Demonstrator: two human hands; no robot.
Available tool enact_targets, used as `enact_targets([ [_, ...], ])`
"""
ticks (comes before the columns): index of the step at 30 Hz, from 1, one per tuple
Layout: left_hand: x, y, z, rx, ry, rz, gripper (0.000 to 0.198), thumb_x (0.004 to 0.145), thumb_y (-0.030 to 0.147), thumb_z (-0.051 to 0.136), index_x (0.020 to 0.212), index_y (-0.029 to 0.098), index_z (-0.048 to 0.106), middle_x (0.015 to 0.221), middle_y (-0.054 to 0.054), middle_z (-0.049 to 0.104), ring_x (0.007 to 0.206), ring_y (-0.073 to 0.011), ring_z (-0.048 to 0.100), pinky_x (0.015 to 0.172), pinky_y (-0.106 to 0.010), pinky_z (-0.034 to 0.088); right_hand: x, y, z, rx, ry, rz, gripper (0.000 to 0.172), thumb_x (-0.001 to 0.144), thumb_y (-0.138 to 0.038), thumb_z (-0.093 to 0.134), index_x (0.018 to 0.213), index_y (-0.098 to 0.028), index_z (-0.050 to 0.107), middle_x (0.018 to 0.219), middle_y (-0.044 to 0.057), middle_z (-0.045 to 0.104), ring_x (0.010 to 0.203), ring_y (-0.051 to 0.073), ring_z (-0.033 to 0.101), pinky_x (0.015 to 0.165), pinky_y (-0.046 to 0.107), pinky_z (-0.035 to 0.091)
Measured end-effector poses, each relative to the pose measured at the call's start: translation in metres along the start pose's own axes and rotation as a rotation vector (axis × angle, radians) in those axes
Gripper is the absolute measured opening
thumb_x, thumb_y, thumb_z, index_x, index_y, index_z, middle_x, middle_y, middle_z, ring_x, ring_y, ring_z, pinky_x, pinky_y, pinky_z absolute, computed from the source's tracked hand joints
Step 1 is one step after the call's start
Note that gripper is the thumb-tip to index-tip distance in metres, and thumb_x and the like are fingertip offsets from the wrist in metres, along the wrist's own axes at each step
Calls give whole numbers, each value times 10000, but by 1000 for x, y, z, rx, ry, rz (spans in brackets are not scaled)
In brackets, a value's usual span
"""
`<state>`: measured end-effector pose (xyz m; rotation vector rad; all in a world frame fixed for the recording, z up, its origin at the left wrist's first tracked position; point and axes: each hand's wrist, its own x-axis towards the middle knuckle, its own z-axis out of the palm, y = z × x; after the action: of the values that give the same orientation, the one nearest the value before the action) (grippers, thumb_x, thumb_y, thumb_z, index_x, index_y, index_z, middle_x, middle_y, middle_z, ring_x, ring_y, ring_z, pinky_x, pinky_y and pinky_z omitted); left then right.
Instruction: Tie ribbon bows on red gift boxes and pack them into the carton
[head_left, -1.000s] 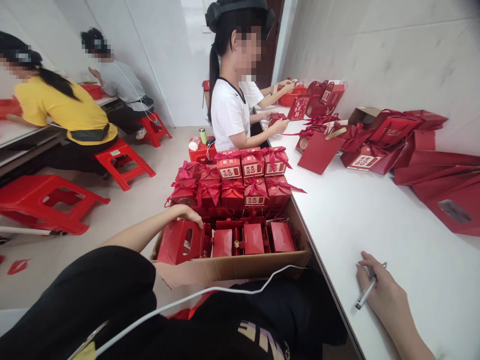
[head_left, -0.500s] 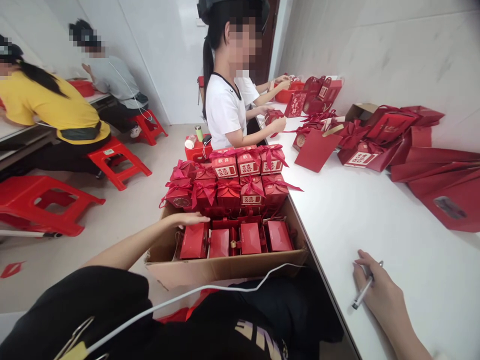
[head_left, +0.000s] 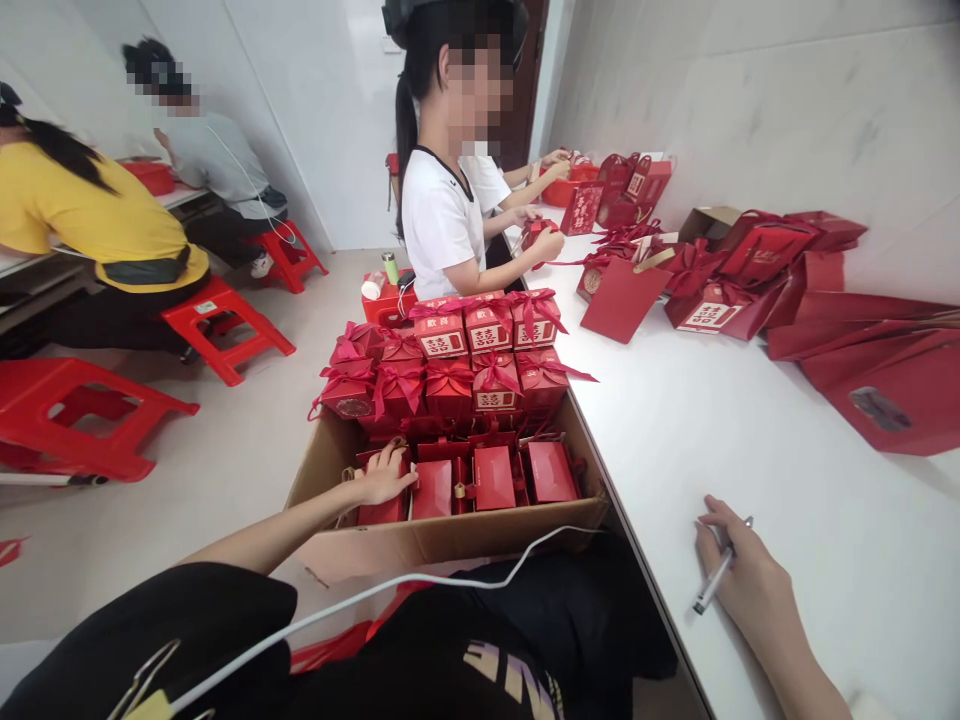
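My left hand lies over the leftmost red box in the front row of an open carton, fingers spread on top of it. Other red boxes lie beside it, and ribboned boxes are stacked at the carton's far end. On the white table, my right hand rests with a pen held between thumb and fingers.
A person in white sits ahead, handling a red box. Red bags and folded boxes lie along the wall side. Red stools and two more people are at left. A white cable crosses my lap.
My left hand has moved down onto the leftmost front box, its fingers now spread over it. The whole view has shifted slightly. My right hand still holds the pen.
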<state>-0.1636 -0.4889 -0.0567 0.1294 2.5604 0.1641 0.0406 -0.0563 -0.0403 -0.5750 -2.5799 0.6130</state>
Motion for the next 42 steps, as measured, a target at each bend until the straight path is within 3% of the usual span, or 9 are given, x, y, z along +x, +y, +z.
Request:
enact_targets([
  [7, 7, 20, 21, 65, 57, -38, 707, 823, 545, 309, 1406, 150, 253, 1525, -155, -5, 1375, -360, 130, 964, -637, 249, 1, -2, 4, 58, 15, -33, 265, 778, -417, 397, 864, -203, 526, 1106, 136, 621, 837, 264, 645, 663, 362, 522],
  [12, -2, 36, -18, 240, 26, 73, 520, 743, 412, 524, 1118, 57, 587, 1261, -306, 492, 1058, -438, 552, 796, -559, 424, 3, 0, -49, 53, 8, 51, 312, 804, -466, 400, 950, -219, 525, 1082, 120, 635, 688, 218, 640, 645, 334, 501],
  [15, -13, 70, -58, 300, 34, 282, 358, 756, 376, 521, 900, 84, 671, 942, -229, 679, 875, -388, 645, 759, -495, 461, -24, 2, -99, -68, -53, 218, 314, 793, -495, 397, 914, -231, 516, 850, 87, 670, 504, 201, 566, 567, 336, 468],
  [19, -38, 153, -84, 220, 161, 944, 417, 831, 424, 445, 1125, 169, 593, 1111, -128, 653, 972, -269, 636, 825, -389, 490, -91, -15, -129, -124, -360, 470, 186, 770, -397, 470, 826, -222, 501, 744, 72, 636, 658, 243, 606, 640, 350, 475],
  [21, -55, 201, -73, 194, 109, 1275, 370, 861, 384, 433, 1132, 183, 584, 1097, -93, 661, 966, -222, 636, 829, -348, 502, -119, -28, -122, -83, -401, 543, 195, 722, -299, 537, 888, -200, 516, 977, 121, 620, 917, 277, 597, 789, 378, 470],
  [24, -85, 262, -29, 213, 39, 1654, 311, 859, 313, 483, 1123, 185, 584, 1146, -89, 630, 1058, -199, 593, 907, -326, 478, -141, -42, -95, -52, -318, 632, 455, 673, -223, 608, 1112, -170, 496, 1227, 156, 498, 1282, 336, 321, 1023, 501, 295],
  [28, -117, 311, 47, 210, 93, 1815, 401, 842, 327, 520, 1198, 142, 535, 1318, -135, 503, 1259, -262, 426, 1000, -389, 416, -148, -44, -58, 62, -71, 520, 774, 740, -239, 613, 1393, -177, 204, 1058, 90, 577, 1354, 283, 181, 1080, 577, 110],
  [35, -128, 324, 105, 162, 316, 1737, 446, 885, 370, 409, 1247, 125, 493, 1372, -123, 455, 1294, -269, 376, 1051, -430, 332, -159, -23, -86, 360, 369, 522, 244, 917, -425, 405, 948, -221, 538, 980, 80, 632, 946, 228, 592, 847, 405, 467],
  [42, -128, 324, 103, 105, 397, 1775, 419, 842, 340, 456, 1186, 117, 543, 1319, -127, 509, 1248, -277, 430, 1005, -422, 370, -129, 48, -116, 715, 904, 717, 261, 844, -474, 449, 778, -222, 424, 581, -55, 475, 512, 119, 488, 523, 245, 409],
])
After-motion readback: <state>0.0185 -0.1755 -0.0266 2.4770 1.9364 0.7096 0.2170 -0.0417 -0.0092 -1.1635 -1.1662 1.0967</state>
